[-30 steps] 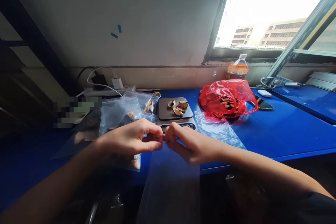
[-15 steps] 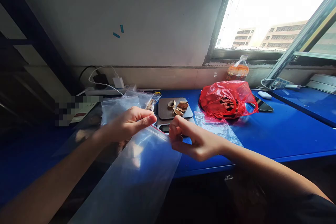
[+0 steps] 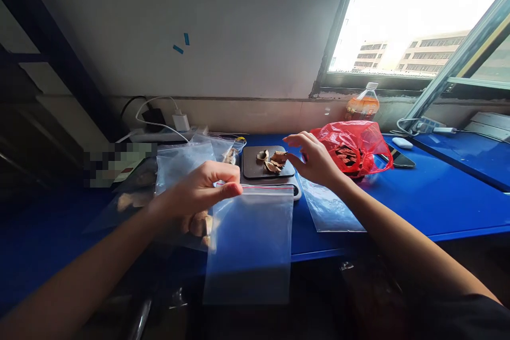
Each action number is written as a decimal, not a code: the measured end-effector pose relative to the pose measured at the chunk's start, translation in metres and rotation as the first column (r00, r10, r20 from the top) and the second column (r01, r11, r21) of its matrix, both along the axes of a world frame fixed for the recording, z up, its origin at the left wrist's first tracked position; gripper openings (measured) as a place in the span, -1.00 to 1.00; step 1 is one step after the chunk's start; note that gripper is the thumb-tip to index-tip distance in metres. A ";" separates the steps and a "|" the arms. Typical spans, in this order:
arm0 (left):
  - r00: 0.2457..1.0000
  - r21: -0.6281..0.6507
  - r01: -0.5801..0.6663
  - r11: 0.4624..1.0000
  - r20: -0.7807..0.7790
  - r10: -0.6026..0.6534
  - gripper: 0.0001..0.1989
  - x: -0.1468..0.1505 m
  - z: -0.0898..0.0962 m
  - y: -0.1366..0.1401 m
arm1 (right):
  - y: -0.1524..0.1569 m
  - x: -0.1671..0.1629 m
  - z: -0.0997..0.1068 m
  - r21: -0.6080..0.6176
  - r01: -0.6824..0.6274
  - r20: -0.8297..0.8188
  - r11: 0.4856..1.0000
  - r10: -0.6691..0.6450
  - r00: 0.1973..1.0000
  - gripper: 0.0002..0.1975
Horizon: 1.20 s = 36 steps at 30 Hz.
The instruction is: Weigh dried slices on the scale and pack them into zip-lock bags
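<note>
Head view: the left hand (image 3: 209, 186) pinches the top corner of a clear zip bag (image 3: 251, 249), which hangs at six o'clock from the scale (image 3: 251, 167) and covers much of its front panel. At three o'clock the right hand (image 3: 314, 162) holds nothing, thumb and fingers parted beside the dried pieces (image 3: 273, 166) on the platform; whether a fingertip touches them is hard to tell. Behind that hand sits a red bag (image 3: 370, 141), with a bottle (image 3: 363, 106) at two. A flat clear bag (image 3: 337, 210) lies at four, filled bags (image 3: 198, 224) at eight.
</note>
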State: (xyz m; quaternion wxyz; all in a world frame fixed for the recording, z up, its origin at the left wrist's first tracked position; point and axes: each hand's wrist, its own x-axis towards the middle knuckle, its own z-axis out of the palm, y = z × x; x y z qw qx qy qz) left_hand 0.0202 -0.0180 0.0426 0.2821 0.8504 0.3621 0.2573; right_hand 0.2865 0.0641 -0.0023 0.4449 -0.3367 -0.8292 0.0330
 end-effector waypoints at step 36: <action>0.998 0.183 0.009 0.983 -0.068 0.003 -0.49 0.006 -0.015 0.006 | -0.059 -0.021 0.026 -0.372 -0.531 -0.134 0.762 0.522 0.843 -0.84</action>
